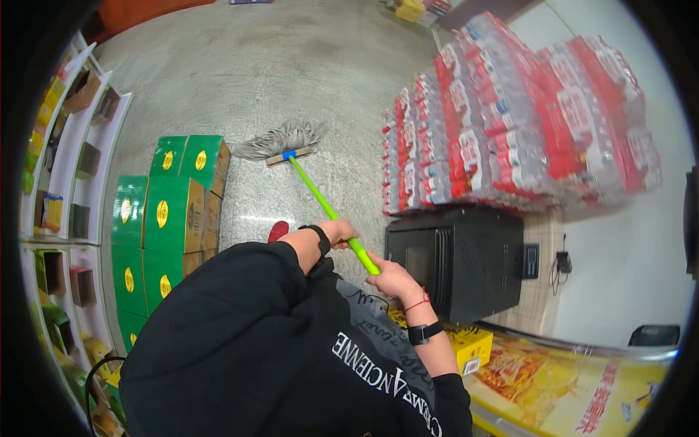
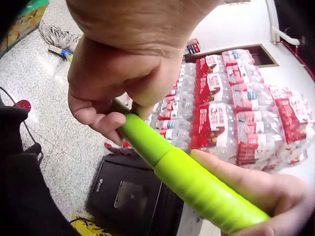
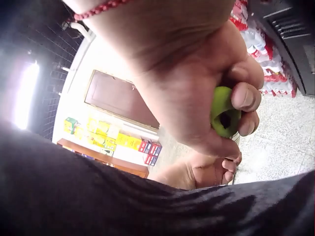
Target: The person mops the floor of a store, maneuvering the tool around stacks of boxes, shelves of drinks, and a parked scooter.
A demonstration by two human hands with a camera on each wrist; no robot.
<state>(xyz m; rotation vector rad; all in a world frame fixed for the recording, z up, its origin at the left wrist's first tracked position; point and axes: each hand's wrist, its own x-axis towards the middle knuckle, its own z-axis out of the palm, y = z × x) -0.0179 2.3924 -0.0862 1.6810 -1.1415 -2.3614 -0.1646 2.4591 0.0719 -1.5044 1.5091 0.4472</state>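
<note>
- With our left grip [image 1: 339, 233] we grasp the mop [image 1: 314, 187] partway up its green handle, our fingers curled round the narrower section in the left wrist view.
- With our right grip [image 1: 393, 278] we clasp the ribbed green sleeve [image 2: 209, 189] at the handle's top; the right wrist view shows the hollow handle end [image 3: 227, 115] between our fingers and thumb.
- On our right wrist we wear a red cord bracelet [image 1: 416, 304], with a black band [image 1: 424, 333] farther up the forearm; a second black band [image 1: 320, 240] circles our left wrist.
- We hold the handle at a slant, and it runs forward to a blue connector [image 1: 290, 155] and the grey string mop head [image 1: 280, 138], spread on the speckled floor [image 1: 218, 80].
- Near our left arm we see the toe of a red shoe [image 1: 277, 231].
- To our right sits a black box-shaped appliance [image 1: 466, 255], with a yellow carton [image 1: 472, 348] nearby.
- Beyond the appliance we see shrink-wrapped bottle packs [image 1: 466, 131] piled high.
- To our left stand stacked green cartons [image 1: 162, 215], and past them white shelves [image 1: 86, 186] hold assorted boxes.
</note>
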